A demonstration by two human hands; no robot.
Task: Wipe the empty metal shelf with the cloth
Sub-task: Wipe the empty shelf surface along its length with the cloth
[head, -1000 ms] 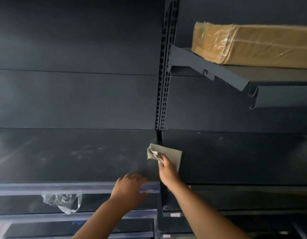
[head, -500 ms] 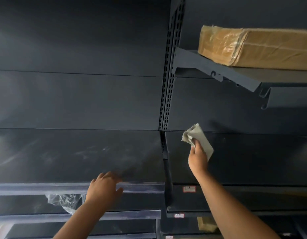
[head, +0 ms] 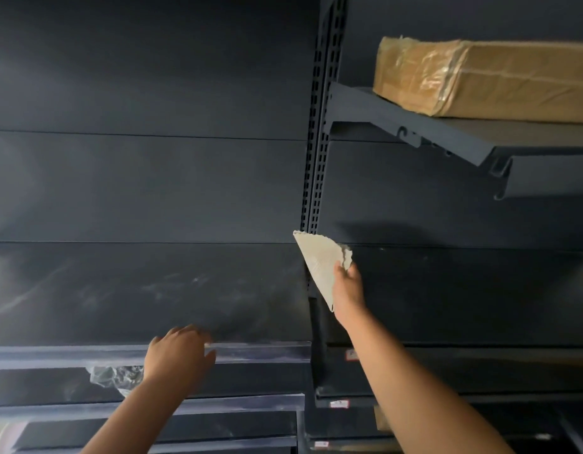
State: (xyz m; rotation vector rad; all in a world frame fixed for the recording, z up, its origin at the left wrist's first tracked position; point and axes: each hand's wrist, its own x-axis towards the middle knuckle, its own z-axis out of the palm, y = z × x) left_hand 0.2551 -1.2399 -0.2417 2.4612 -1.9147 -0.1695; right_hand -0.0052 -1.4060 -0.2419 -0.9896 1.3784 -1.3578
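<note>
I see my right hand [head: 348,291] raised with its grip closed on the pale cloth [head: 321,265], which hangs as a folded triangle in front of the slotted upright [head: 319,142] where the two bays meet. It appears to be off the dusty metal shelf [head: 136,290], though I cannot tell for sure. My left hand [head: 178,353] is blurred, fingers loosely spread and holding nothing, at the shelf's front edge. A crumpled plastic bag [head: 114,376] is half hidden beneath. A taped box [head: 486,77] is cut off at right.
</note>
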